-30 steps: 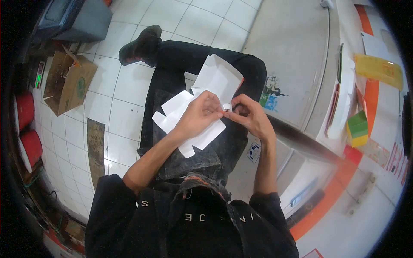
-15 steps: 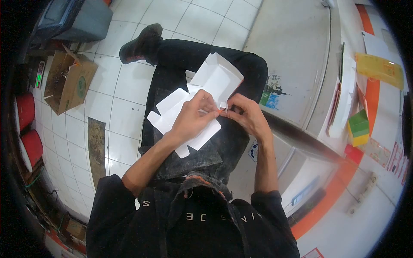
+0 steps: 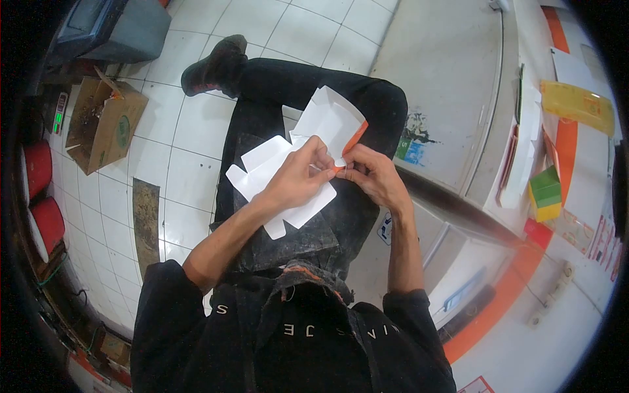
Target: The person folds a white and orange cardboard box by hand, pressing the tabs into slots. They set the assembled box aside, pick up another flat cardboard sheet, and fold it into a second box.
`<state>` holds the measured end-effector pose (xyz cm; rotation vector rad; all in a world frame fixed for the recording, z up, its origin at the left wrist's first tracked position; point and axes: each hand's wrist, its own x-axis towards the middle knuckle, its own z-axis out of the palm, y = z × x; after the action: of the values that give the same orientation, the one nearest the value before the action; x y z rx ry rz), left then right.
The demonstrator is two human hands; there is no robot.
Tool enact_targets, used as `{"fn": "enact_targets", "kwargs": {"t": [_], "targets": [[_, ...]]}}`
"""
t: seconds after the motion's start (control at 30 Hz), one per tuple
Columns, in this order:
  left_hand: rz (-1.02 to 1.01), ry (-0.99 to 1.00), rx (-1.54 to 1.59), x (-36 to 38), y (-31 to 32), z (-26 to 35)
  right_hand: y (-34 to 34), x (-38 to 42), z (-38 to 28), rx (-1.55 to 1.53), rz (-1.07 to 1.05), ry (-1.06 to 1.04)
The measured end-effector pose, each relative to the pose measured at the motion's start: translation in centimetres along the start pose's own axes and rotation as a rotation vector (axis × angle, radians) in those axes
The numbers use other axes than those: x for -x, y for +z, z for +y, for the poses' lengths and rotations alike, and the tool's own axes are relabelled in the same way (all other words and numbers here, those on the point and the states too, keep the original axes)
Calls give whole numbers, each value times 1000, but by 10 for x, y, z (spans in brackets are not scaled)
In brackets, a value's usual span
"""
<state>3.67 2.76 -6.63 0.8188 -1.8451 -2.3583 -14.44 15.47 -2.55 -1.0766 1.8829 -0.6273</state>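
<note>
A partly folded cardboard box, white inside with orange showing on its outer side, lies across my lap. My left hand pinches its near right corner between thumb and fingers, the forearm crossing over the white panels. Close beside it, my right hand grips the same corner, where a small white flap and a bit of orange show between the fingertips. The far part of the box stands up with raised walls. Its left panels and tabs spread flat, apart from the hands.
An open brown carton stands on the white tiled floor at the left. Beyond it is a grey bin. Red-topped seats line the left edge. A large white cabinet is close on my right, with a yellow plastic item beyond it.
The far part of the box has tilted, showing more of its orange outer side on the right. Both hands stay at the same corner with only slight finger movement.
</note>
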Motion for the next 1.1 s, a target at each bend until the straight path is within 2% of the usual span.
{"fn": "enact_targets", "kwargs": {"t": [0.33, 0.4, 0.43, 0.6, 0.67, 0.9, 1.1], "targets": [[-68, 1, 54, -5, -2, -18, -3, 0, -4, 40, -51, 22], [-93, 10, 143, -7, -3, -19, -5, 1, -4, 36, -52, 40], [-92, 12, 143, -6, -3, -17, -7, 3, 0, -78, -54, 62], [31, 2, 92, -1, -5, -9, 1, 5, -5, -363, 5, 55], [64, 1, 90, -1, -4, -10, 9, 4, -9, -477, 168, 193], [329, -12, 182, -2, 3, -3, 19, 11, -14, -546, 310, 209], [318, 35, 76, 1, 9, 9, 20, 12, -10, -390, 255, 161]]}}
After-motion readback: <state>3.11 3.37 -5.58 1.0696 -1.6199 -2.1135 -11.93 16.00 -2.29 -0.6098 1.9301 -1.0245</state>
